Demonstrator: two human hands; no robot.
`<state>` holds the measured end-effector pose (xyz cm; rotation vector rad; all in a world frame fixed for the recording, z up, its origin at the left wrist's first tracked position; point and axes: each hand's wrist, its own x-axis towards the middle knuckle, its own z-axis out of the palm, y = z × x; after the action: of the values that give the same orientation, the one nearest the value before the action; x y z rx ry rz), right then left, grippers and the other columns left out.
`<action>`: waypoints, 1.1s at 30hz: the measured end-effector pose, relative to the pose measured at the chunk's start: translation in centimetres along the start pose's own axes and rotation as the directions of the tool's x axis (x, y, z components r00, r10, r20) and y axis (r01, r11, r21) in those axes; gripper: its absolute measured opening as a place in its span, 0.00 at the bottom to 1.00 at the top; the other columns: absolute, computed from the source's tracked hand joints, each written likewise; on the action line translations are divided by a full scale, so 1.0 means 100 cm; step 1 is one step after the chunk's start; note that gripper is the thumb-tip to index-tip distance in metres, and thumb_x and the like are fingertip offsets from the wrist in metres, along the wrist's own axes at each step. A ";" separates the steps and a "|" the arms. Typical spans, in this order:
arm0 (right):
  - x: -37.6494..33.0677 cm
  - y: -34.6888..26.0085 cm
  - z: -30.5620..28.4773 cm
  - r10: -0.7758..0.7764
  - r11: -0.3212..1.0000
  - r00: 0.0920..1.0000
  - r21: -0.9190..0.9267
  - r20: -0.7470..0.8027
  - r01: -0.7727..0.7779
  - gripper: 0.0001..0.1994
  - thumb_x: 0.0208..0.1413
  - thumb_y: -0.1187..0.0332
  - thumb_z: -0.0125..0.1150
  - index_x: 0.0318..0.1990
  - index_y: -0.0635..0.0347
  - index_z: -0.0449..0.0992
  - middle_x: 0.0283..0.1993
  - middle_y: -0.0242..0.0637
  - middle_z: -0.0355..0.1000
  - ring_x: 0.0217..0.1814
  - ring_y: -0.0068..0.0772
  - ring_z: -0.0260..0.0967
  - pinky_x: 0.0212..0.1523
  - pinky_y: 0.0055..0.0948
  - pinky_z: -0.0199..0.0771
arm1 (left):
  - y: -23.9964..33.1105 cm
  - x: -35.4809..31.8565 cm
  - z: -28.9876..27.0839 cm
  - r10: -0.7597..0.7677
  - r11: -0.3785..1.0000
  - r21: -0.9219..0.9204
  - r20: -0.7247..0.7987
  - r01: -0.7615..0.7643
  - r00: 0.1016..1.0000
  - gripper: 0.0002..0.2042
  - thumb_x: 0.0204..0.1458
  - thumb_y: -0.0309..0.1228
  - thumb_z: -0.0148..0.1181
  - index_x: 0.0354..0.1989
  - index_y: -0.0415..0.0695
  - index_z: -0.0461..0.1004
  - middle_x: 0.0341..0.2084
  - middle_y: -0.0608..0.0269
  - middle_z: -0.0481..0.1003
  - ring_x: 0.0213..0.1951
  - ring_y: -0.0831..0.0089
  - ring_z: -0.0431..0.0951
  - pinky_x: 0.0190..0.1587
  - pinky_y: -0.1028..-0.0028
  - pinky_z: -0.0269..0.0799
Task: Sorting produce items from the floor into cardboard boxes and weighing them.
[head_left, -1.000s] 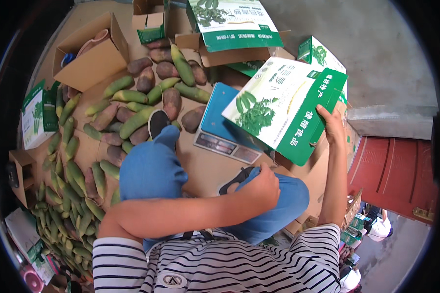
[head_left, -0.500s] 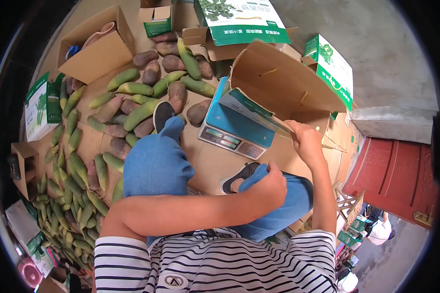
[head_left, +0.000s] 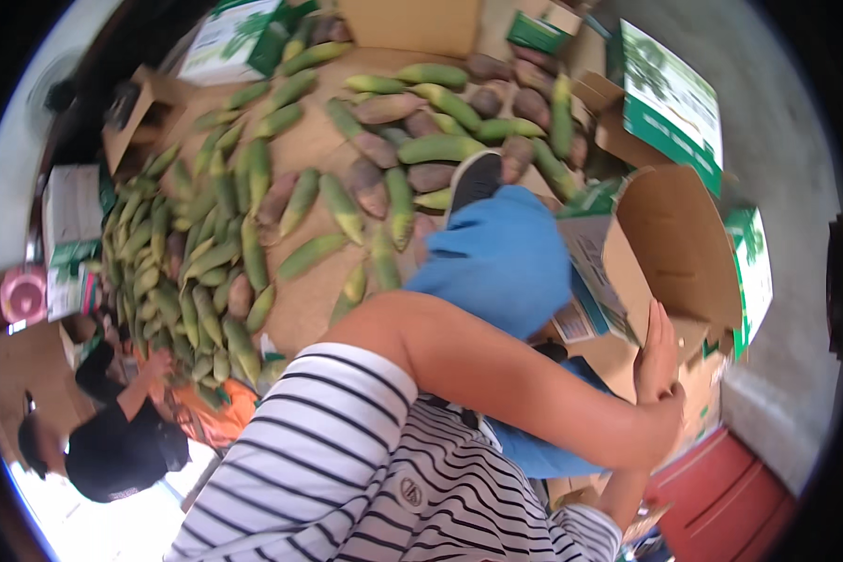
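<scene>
At the far left, a second person [head_left: 112,440] in a black top crouches low and reaches one hand into a wide spread of green and brownish mangoes [head_left: 253,225] lying on flat brown cardboard [head_left: 300,309]. Small green-and-white cartons [head_left: 70,211] stand along the left rim. In the middle, the wearer's striped sleeve [head_left: 347,440] and bare forearm cross the picture toward the lower right, above knees in blue trousers [head_left: 501,258] and a dark shoe [head_left: 473,178] set among the fruit. At the right stands an open cardboard box [head_left: 684,253], tipped so its brown inside faces the camera, just beside the blue knee. The left hand [head_left: 660,426] ends below the box; its fingers are curled, though whether they grip anything cannot be told. The right hand [head_left: 658,351] rises just above it, palm flat and fingers straight, resting against the box's lower flap. More green-printed boxes [head_left: 670,94] stand at the upper right.
</scene>
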<state>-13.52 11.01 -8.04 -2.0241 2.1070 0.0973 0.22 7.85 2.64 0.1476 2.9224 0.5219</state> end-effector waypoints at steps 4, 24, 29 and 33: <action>-0.001 -0.014 0.021 -0.092 0.988 0.992 -0.133 -0.082 0.080 0.39 0.46 0.70 0.60 0.66 0.66 0.49 0.68 0.54 0.48 0.69 0.52 0.46 0.65 0.45 0.48 | -0.018 -0.063 0.006 -0.056 0.988 -0.155 -0.374 -0.003 0.926 0.21 0.45 0.32 0.54 0.49 0.38 0.70 0.50 0.52 0.68 0.52 0.56 0.67 0.57 0.52 0.57; 0.042 0.030 0.054 0.211 0.909 0.977 0.374 -0.033 -0.183 0.14 0.56 0.75 0.53 0.50 0.64 0.67 0.44 0.44 0.69 0.46 0.36 0.67 0.50 0.30 0.65 | -0.078 -0.446 0.456 -0.830 -0.526 -0.258 0.363 0.811 -0.423 0.26 0.45 0.30 0.60 0.54 0.42 0.62 0.52 0.50 0.65 0.54 0.56 0.67 0.53 0.56 0.65; 0.043 0.022 0.055 0.155 0.829 0.984 0.554 -0.092 -0.079 0.13 0.57 0.74 0.49 0.49 0.63 0.67 0.44 0.36 0.69 0.47 0.28 0.65 0.50 0.27 0.64 | -0.100 -0.453 0.476 -0.882 -0.460 -0.296 0.260 0.837 -0.393 0.28 0.44 0.31 0.62 0.55 0.45 0.60 0.51 0.54 0.65 0.56 0.57 0.65 0.53 0.56 0.64; 0.045 0.010 0.053 0.321 0.694 0.947 0.676 0.018 -0.248 0.12 0.57 0.73 0.50 0.49 0.63 0.67 0.44 0.35 0.68 0.46 0.28 0.65 0.50 0.27 0.64 | -0.129 -0.447 0.475 -0.832 -0.494 -0.225 0.403 0.840 -0.382 0.27 0.44 0.31 0.63 0.55 0.47 0.62 0.51 0.56 0.67 0.55 0.57 0.66 0.53 0.56 0.64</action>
<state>-14.04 7.71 -14.22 -1.2816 2.0707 -0.6478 51.89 6.07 -39.19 -2.2493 1.3681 0.6948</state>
